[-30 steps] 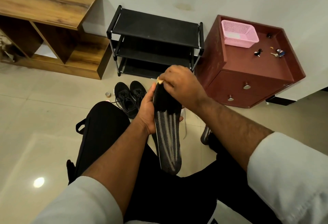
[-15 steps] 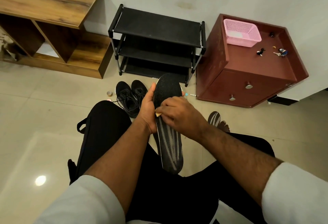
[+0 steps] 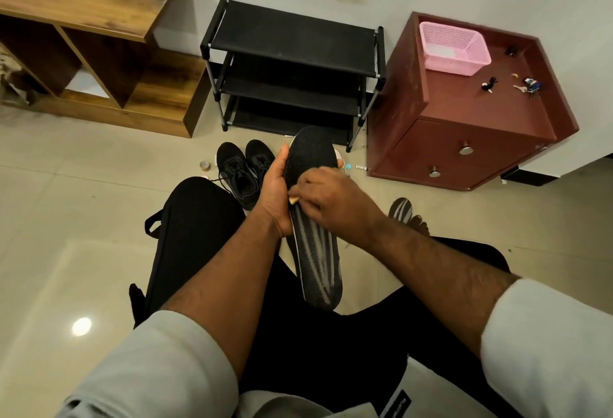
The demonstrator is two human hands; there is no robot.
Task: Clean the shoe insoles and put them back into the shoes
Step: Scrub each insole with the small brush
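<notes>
Black lace-up shoes [image 3: 245,169]: on floor, front of rack. L hand [image 3: 275,192]: grip round black grey-striped foam insole [image 3: 315,218], held above lap. R hand [image 3: 328,200]: pinches small yellow pad [image 3: 294,199], moved from toe to mid-insole. Cleaning ongoing.

A small black label [image 3: 396,401] at the lower edge of the frame carries white lettering. It is too small and tilted to read.

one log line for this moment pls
step: wiping insole | left hand: holds insole | right hand: pinches small cloth on insole | shoes: on floor | second insole: on floor
</notes>
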